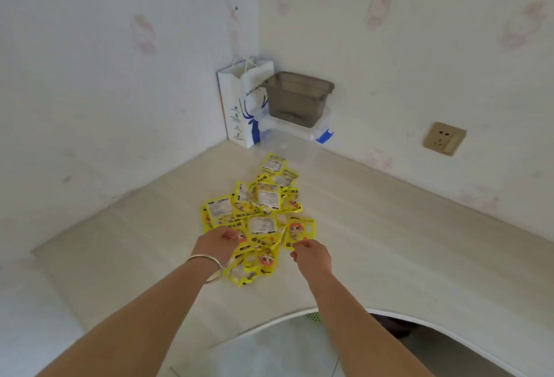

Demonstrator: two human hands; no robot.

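Observation:
A heap of several small yellow snack packets [263,211] lies in the middle of a pale corner desk [389,241]. My left hand [217,244], with a silver bangle on the wrist, reaches into the near left side of the heap, its fingers curled down on a packet. My right hand [311,253] pinches the lower edge of a yellow packet with an orange cartoon face [299,231] at the heap's right side.
In the far corner stands a white and blue paper bag [239,107]. Next to it a smoky grey plastic bin [296,98] sits on a clear lidded box with blue clips [299,137]. A wall socket [443,138] is on the right wall. The desk's curved front edge [434,325] runs below my right arm.

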